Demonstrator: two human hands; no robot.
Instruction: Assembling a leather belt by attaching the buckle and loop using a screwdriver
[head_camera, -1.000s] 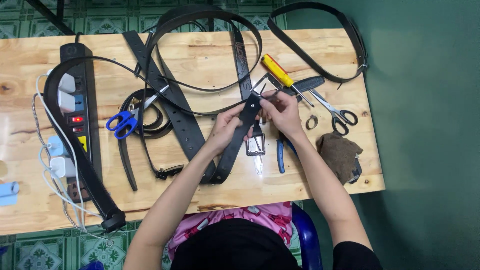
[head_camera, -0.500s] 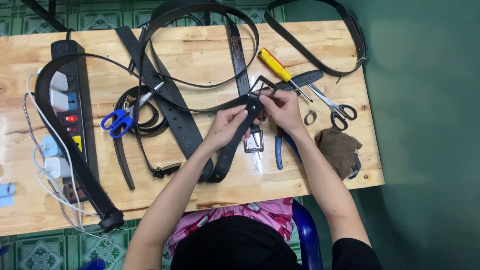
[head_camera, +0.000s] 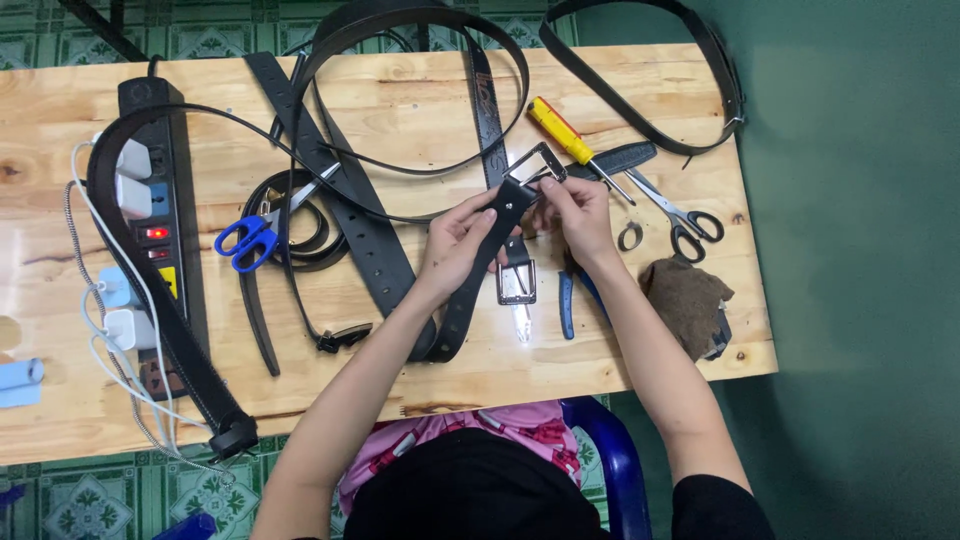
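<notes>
Spanning nearly the whole view, the pale wooden plank table (head_camera: 400, 100) carries everything. Along its left edge lies a black power strip (head_camera: 160, 200) with white and blue plugs in it, a black belt looped across it. More long black leather belts (head_camera: 345, 190) sprawl over the far edge and the middle, and one thin black strap (head_camera: 650, 90) curls round the far right corner. Just right of centre, the black leather belt end (head_camera: 480, 260) rises off the table between both hands, its silver rectangular metal buckle (head_camera: 536, 165) at the top. The left hand (head_camera: 458, 240) is curled round the strap below the buckle, fingers closed on it. The right hand (head_camera: 575, 212) pinches the strap's tip beside the buckle, fingertips drawn together. Under the hands a second silver square buckle (head_camera: 517, 282) lies flat. Near the right edge sits a crumpled brown cloth (head_camera: 688, 300). Blue-handled scissors (head_camera: 250, 235) lie left of centre; black-handled steel scissors (head_camera: 680, 215) lie right of the hands, beside a yellow-handled screwdriver (head_camera: 565, 138). Blue-handled pliers (head_camera: 567, 300) show beneath the right wrist.
</notes>
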